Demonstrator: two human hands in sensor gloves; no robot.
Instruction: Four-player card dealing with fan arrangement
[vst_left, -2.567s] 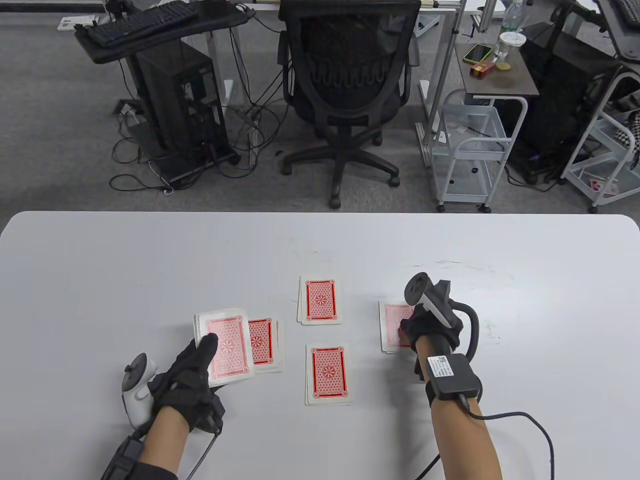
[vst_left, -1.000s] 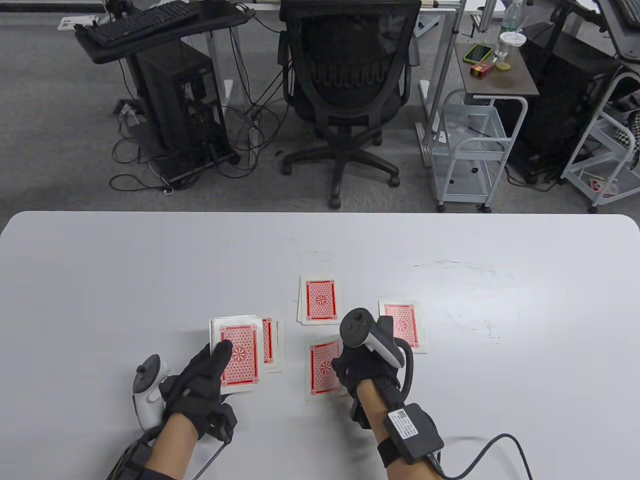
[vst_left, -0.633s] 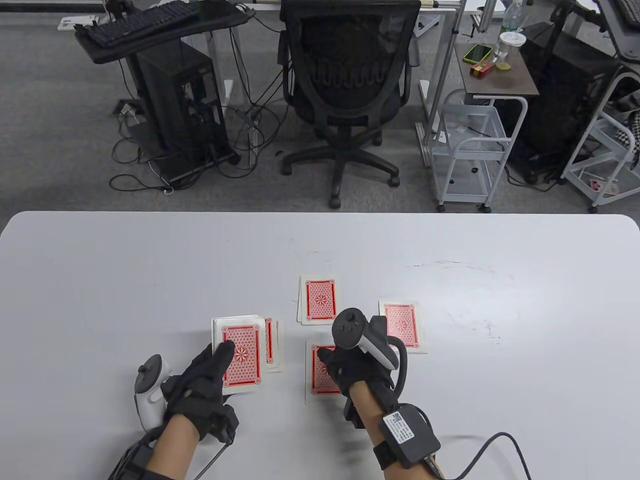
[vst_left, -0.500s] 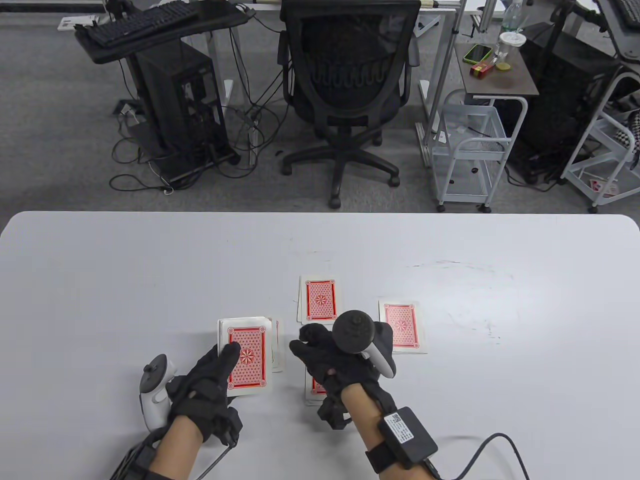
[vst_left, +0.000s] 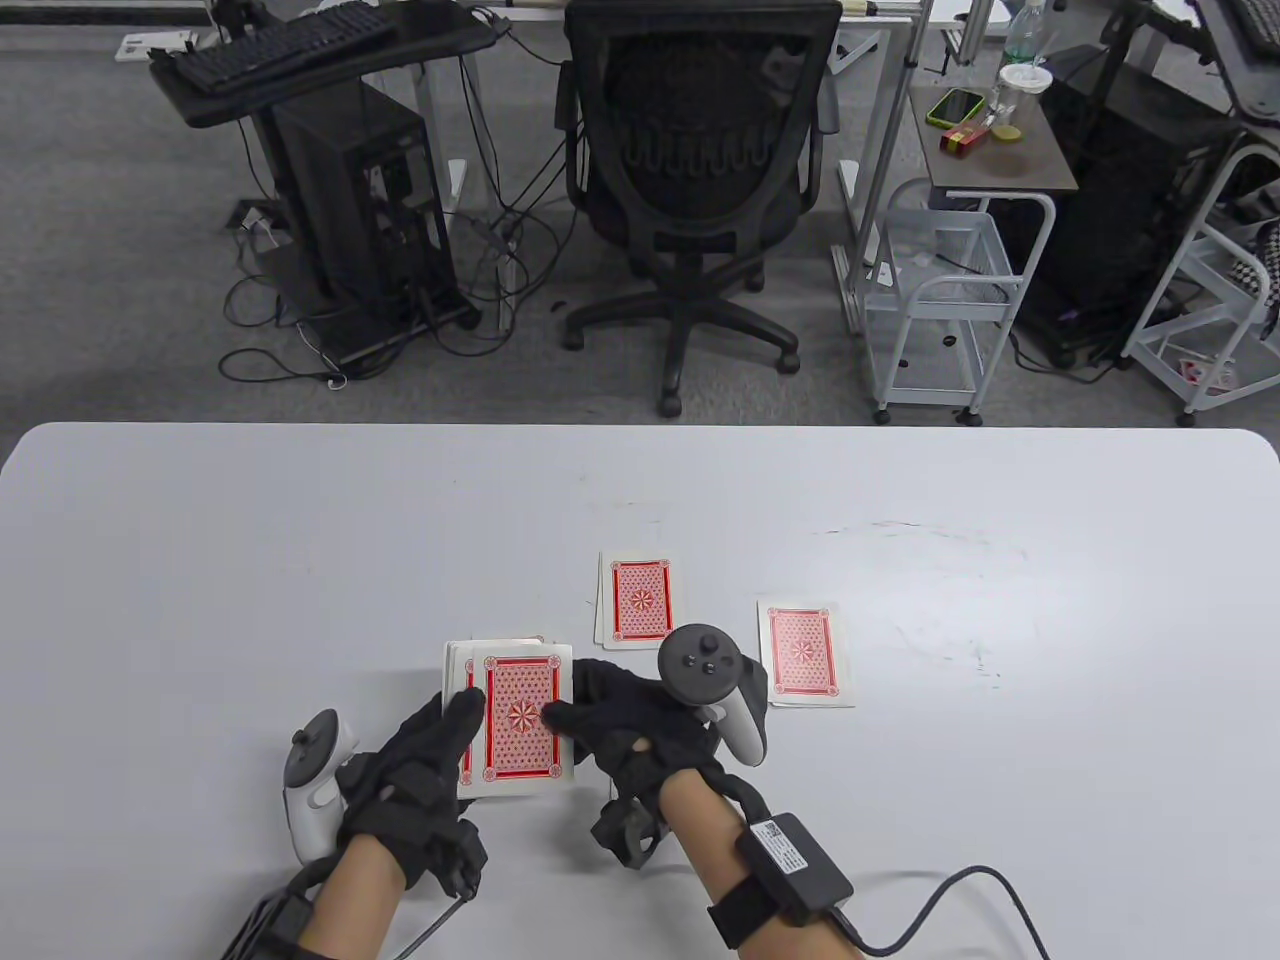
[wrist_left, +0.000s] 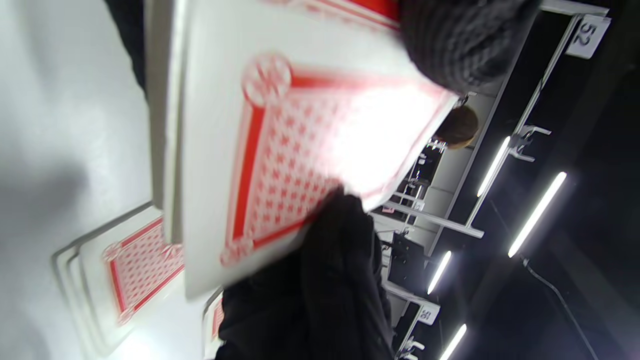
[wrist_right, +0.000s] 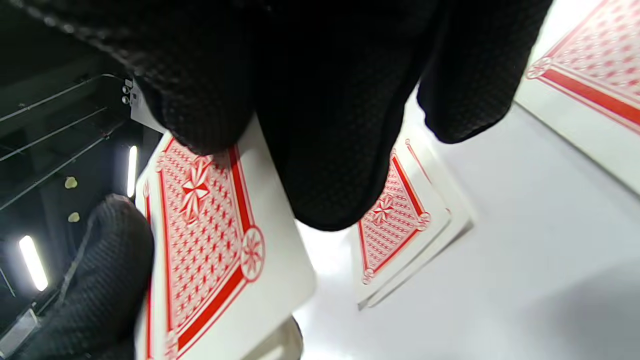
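**Peeling the next card off the deck**

The left hand (vst_left: 415, 775) grips the deck (vst_left: 505, 725), thumb laid on its near-left corner, holding it just above the table (vst_left: 200, 560). The right hand (vst_left: 625, 725) pinches the top card (vst_left: 522, 716), thumb on its face and fingers under its right edge; that card already sits shifted rightward off the stack.

To do this well, I would slide only that one card free, keeping the left thumb light enough to release it but firm enough to hold the rest square. The card is thin and slick, so a second one could ride along.

Taking the deck as landmark: one dealt pile (wrist_left: 135, 270) lies on the table under it, largely hidden from above; another (wrist_right: 395, 215) lies just right of it, beneath the right hand. The far pile (vst_left: 640, 600) sits beyond and to the right, the right-hand pile (vst_left: 802, 655) further right, well apart. All piles cluster close; wide open table lies left, right and beyond, and its edges are distant.
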